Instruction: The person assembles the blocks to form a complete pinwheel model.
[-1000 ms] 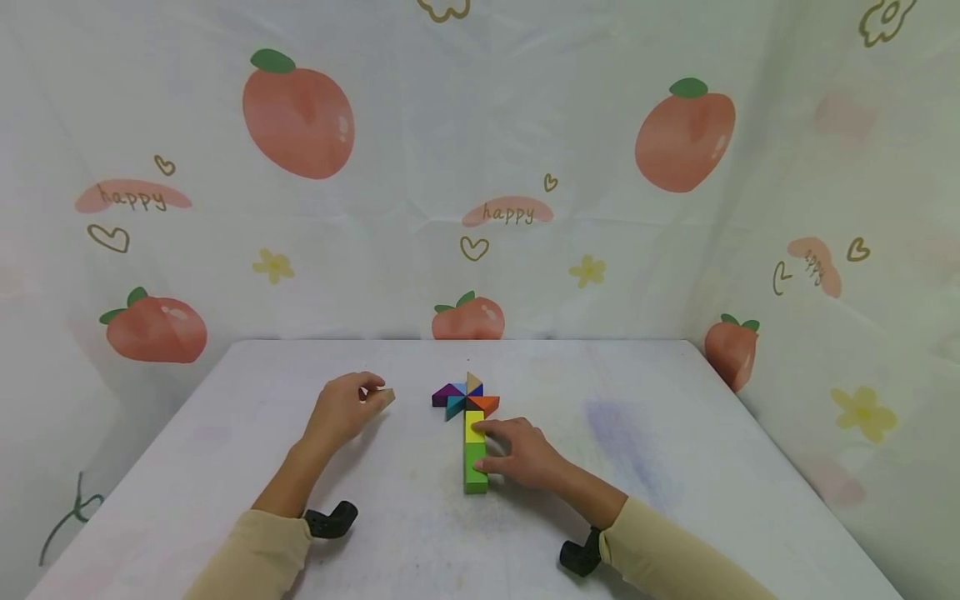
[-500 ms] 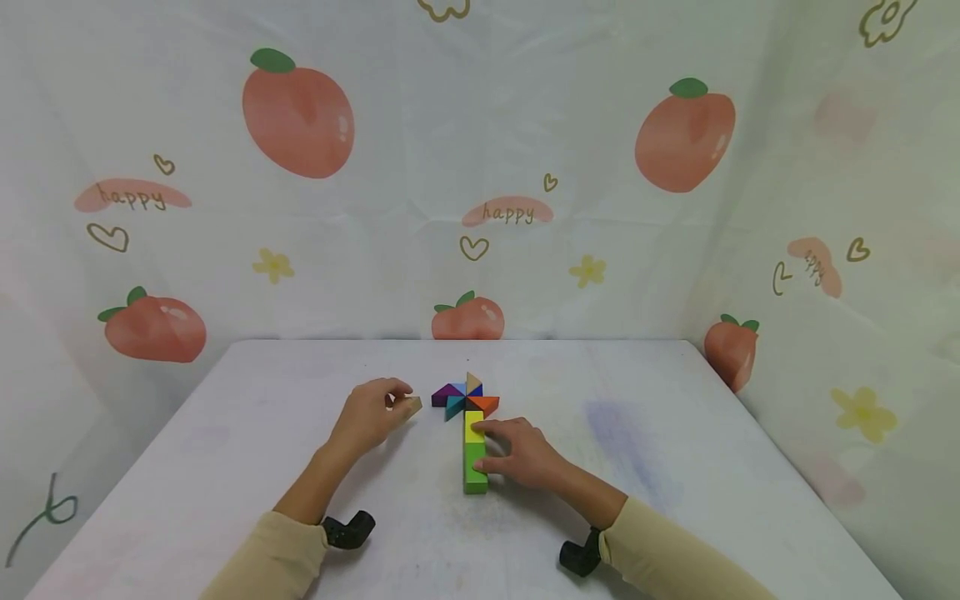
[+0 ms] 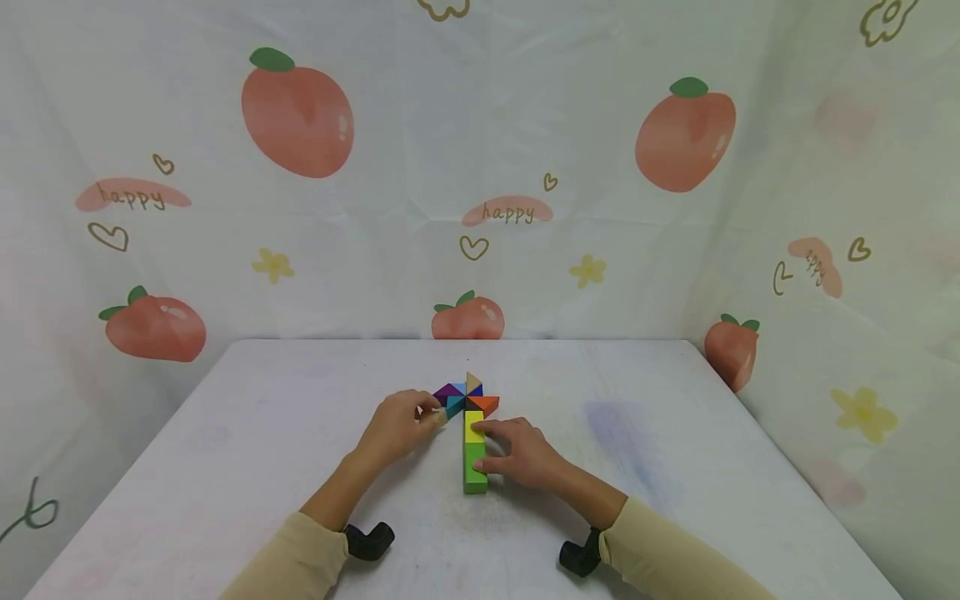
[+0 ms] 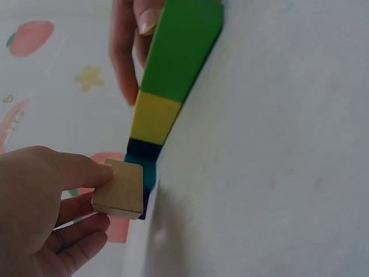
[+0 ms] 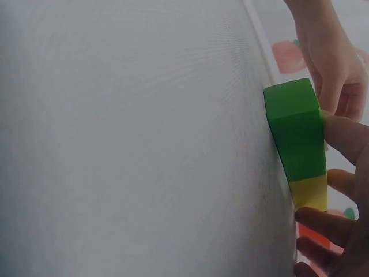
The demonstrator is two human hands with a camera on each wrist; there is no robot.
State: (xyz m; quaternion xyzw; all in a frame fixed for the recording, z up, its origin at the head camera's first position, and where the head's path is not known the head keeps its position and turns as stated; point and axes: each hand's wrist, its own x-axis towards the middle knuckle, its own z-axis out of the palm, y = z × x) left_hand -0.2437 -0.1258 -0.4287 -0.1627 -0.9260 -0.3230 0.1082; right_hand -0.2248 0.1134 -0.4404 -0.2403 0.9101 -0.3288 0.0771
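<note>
My left hand (image 3: pixel 396 427) pinches a plain wooden block (image 4: pixel 119 187) between thumb and fingers, just left of a pinwheel of coloured triangular blocks. In that pinwheel I see a purple block (image 3: pixel 447 391), a teal block (image 3: pixel 455 403), an orange block (image 3: pixel 487 403) and a plain wood triangle (image 3: pixel 472 383). Below it a yellow block (image 3: pixel 473 427) and a green block (image 3: pixel 476 475) lie end to end like a stem. From the right, my right hand (image 3: pixel 528 454) rests against the stem, a finger at the yellow block and the thumb at the green one.
The blocks lie on a white table (image 3: pixel 600 517) with faint blue and pink stains. Behind it hangs a white cloth (image 3: pixel 375 275) printed with peaches. A black wrist camera (image 3: pixel 371 542) sits on the left wrist, another camera (image 3: pixel 580 557) on the right.
My left hand has carried the plain wooden block rightward and slightly nearer, up to the left side of the pinwheel. The right hand stays at the yellow and green blocks.
</note>
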